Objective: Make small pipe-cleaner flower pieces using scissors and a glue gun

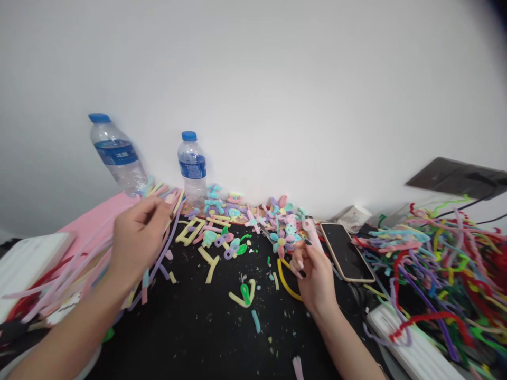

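My left hand (pixel 138 232) is over the bundle of long pastel pipe cleaners (pixel 85 261) at the left, its thumb and fingertips pinched together near their upper ends. What it pinches is too small to make out. My right hand (pixel 315 274) is raised palm up beside the pastel flower shapes (pixel 282 241), fingers curled and thumb against them; whether something small is between them cannot be seen. A yellow pipe cleaner (pixel 285 282) curves just left of it. In the middle of the black table (pixel 198 338) lies a cream V-shaped piece (pixel 238 299) with a green loop.
Two plastic bottles (pixel 119 158) (pixel 193 169) stand by the wall. A phone (pixel 346 253) lies right of my right hand, near a tangled pile of coloured pipe cleaners (pixel 447 279) and a white power strip (pixel 412 345). Small scraps dot the table.
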A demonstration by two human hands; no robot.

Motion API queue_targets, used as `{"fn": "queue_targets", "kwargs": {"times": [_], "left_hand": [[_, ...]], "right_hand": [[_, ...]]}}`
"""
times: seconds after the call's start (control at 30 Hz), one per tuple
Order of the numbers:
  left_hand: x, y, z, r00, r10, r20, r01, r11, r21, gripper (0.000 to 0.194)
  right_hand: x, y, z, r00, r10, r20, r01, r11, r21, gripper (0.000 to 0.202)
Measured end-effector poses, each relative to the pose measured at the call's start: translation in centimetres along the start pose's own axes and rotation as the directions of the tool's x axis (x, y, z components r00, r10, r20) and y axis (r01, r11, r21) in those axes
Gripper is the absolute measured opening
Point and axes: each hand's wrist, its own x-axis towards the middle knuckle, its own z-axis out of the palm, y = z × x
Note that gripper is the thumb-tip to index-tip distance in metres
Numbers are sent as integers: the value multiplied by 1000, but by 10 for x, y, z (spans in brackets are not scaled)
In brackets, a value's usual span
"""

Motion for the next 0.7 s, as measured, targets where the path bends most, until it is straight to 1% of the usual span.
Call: {"fn": "queue_targets", "kwargs": {"times": [0.07, 0.1, 0.13, 0.17, 0.2, 0.23, 0.27, 0.3, 0.33, 0.37, 0.4, 0.43, 0.5, 0.57, 0.63, 0.67, 0.7], "left_hand": [[7, 0, -10, 999, -24, -32, 27, 996, 88, 26], [10, -1, -13, 999, -33, -4, 33, 991, 130, 24], [12, -3, -15, 997, -42, 61, 33, 988, 153, 26], [14, -6, -15, 988, -39, 148, 15, 986, 164, 36], [14, -9, -14, 965, -15, 262, -26, 988, 153, 49], [14, -14, -12, 934, 36, 355, -86, 988, 126, 55], [13, -19, -9, 893, 103, 438, -165, 981, 106, 53], [10, -24, -4, 840, 185, 511, -266, 960, 90, 43], [6, -29, 0, 778, 233, 583, -324, 945, 54, 37], [2, -34, 5, 716, 241, 655, -336, 942, 21, 33], [-3, -37, 10, 664, 239, 708, -336, 942, -3, 30], [-7, -40, 14, 632, 227, 741, -333, 943, -4, 27], [-14, -41, 21, 599, 182, 780, -339, 940, 41, 26], [-17, -38, 24, 542, 132, 830, -366, 926, 92, 18], [-17, -36, 25, 495, 72, 866, -382, 913, 142, 12], [-17, -35, 25, 481, 40, 876, -376, 912, 164, 12], [-18, -35, 25, 479, 9, 878, -356, 916, 185, 12]], "right_hand": [[2, 0, -4, 996, -70, -56, 66, 996, -66, 19], [1, 0, -5, 994, -98, -57, 91, 990, -110, 20], [1, 0, -5, 992, -121, -40, 113, 980, -163, 21], [-1, 1, -5, 990, -140, -10, 135, 967, -217, 23], [-2, 1, -4, 988, -151, 27, 153, 951, -267, 24], [-3, 1, -3, 986, -157, 61, 168, 937, -307, 25], [-5, 1, -2, 984, -157, 88, 177, 926, -333, 25], [-6, 1, -1, 982, -157, 107, 185, 917, -353, 24], [-7, 1, 0, 980, -158, 121, 192, 909, -371, 25], [-7, 0, 0, 979, -155, 131, 194, 902, -386, 25], [-8, 0, 0, 979, -151, 139, 195, 895, -401, 25], [-8, 0, 0, 978, -149, 147, 198, 887, -417, 26], [-8, 1, -1, 976, -143, 163, 203, 867, -455, 27], [-8, 2, -1, 974, -139, 180, 210, 848, -487, 29], [-8, 2, -2, 972, -131, 193, 213, 838, -503, 29], [-8, 2, -2, 972, -128, 196, 212, 836, -506, 29], [-8, 2, -2, 972, -125, 198, 210, 836, -508, 29]]}}
